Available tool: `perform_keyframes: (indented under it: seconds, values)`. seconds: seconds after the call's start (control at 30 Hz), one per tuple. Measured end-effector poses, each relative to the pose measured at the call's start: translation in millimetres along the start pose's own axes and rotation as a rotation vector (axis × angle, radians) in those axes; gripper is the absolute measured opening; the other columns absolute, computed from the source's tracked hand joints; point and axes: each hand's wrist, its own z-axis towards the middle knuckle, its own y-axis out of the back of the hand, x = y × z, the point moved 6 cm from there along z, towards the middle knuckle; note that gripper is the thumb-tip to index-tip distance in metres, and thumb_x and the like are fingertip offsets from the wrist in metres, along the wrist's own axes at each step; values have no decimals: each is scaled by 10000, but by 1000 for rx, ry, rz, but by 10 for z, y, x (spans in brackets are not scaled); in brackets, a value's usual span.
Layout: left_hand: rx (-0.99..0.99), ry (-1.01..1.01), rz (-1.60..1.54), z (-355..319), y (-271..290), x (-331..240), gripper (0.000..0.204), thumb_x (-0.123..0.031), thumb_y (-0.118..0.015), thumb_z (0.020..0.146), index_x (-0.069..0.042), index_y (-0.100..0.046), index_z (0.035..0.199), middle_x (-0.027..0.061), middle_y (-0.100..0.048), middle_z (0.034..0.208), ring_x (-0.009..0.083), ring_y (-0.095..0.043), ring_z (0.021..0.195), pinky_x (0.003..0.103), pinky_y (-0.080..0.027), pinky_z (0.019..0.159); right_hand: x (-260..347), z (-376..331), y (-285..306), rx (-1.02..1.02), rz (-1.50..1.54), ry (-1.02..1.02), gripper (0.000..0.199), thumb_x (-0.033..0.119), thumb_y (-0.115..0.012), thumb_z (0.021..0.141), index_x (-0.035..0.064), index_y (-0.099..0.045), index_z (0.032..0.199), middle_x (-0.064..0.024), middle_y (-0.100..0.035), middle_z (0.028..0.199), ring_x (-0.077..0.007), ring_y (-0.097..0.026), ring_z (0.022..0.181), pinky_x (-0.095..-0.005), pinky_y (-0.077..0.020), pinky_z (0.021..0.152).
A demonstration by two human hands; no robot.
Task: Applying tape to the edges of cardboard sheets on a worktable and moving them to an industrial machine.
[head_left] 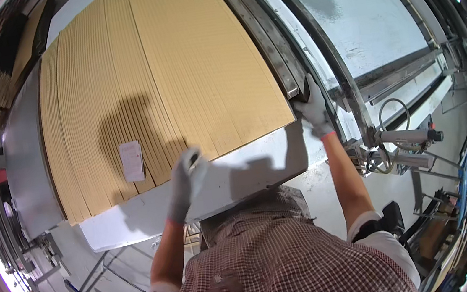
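A wide stack of tan corrugated cardboard sheets (203, 60) is fanned out, its edges overlapping in rows toward the left. On it lies a small white paper slip (132, 161). My left hand (182, 186), in a grey-white glove, is over the near edge of the cardboard, right of the slip; motion smears its fingers and a dark spot shows among them. My right hand (314, 109), gloved too, is beside the cardboard's near right corner at the end of a metal rail (266, 40). Its fingers stretch forward along the machine, thumb apart.
Under the cardboard is a white table (248, 165), with a grey metal panel (26, 157) at its left. Right of the rail stands a machine bed (358, 15) with a frame bar and a pneumatic cylinder (405, 135). More stacked boards (4, 82) stand far left.
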Motion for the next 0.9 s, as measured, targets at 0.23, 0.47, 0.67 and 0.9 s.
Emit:
perform_keyframes:
  seconds: [0.23,0.47,0.67,0.9]
  values:
    - [38,-679,598,1014,-1346,-462,471,-235,-600,813,-51,-531,1241,124,-486,1332,317,-441,1236,408,-311,1065,-168,690,-302,-70,-306,42,748,86,-735,627,-16,-437,1305,-228,-535,1213,-371,-496,1152,-400,-399,979]
    - [-53,-724,556,1076,-1379,-281,318,-186,-554,821,-40,-594,1101,125,-544,1249,286,-463,1212,427,-303,1067,-381,545,-447,402,335,-566,525,240,-715,752,-71,-565,1147,-156,-659,983,-194,-616,930,-297,-470,820]
    - [-122,-754,525,1025,-1344,-304,330,-205,-576,804,-46,-592,1093,112,-557,1197,293,-471,1189,433,-320,1051,-58,66,-691,601,661,-947,512,306,-749,764,-86,-616,1064,-132,-667,965,-184,-650,810,-287,-511,695]
    - [-147,-745,525,985,-1244,-310,317,-217,-598,787,-74,-617,1070,89,-559,1176,272,-482,1160,426,-344,1029,143,-23,-816,698,641,-850,559,274,-760,757,-85,-580,1146,-126,-663,1008,-195,-655,873,-310,-521,737]
